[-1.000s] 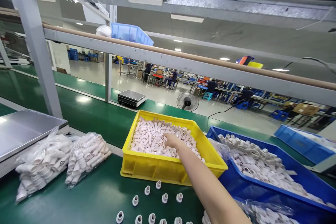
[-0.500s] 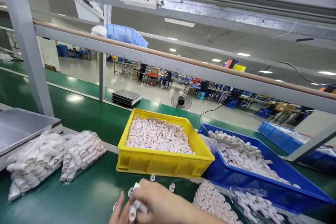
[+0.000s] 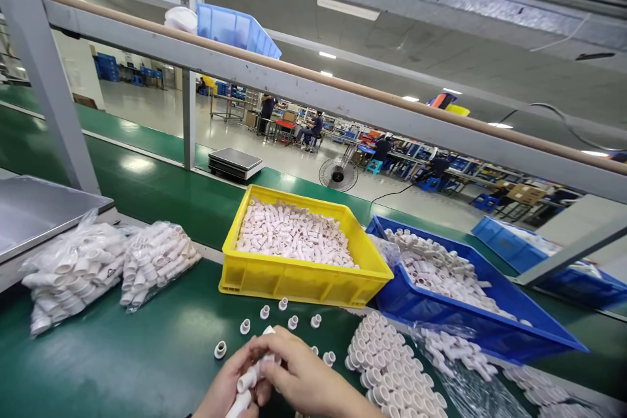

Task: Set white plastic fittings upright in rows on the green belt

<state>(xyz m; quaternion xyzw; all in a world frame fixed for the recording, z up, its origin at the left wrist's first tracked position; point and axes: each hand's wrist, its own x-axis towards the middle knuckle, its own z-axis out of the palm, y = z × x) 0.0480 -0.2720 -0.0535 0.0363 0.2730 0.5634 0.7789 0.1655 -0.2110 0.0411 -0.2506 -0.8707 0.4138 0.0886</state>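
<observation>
Low in the head view, my left hand (image 3: 229, 375) and my right hand (image 3: 301, 369) meet over the green work surface. Both are closed around several white plastic pipe fittings (image 3: 247, 379), whose ends stick out between the fingers. Part of the held fittings is hidden by my fingers. Around the hands, several small white flanged fittings (image 3: 245, 326) stand apart on the green surface. To the right of my right hand, many white fittings (image 3: 386, 366) are packed side by side in rows.
Beyond the hands sits a yellow bin (image 3: 304, 284) full of white fittings, touching a blue bin (image 3: 455, 320) of larger ones. Bagged fittings (image 3: 78, 274) lie at left, near a metal-topped scale (image 3: 44, 212). A plastic bag of fittings (image 3: 458, 353) lies at right. A rail (image 3: 313, 88) crosses above.
The view has tilted down, so more of the surface and both hands show. My hands have drawn together around the fittings, and more standing fittings are visible.
</observation>
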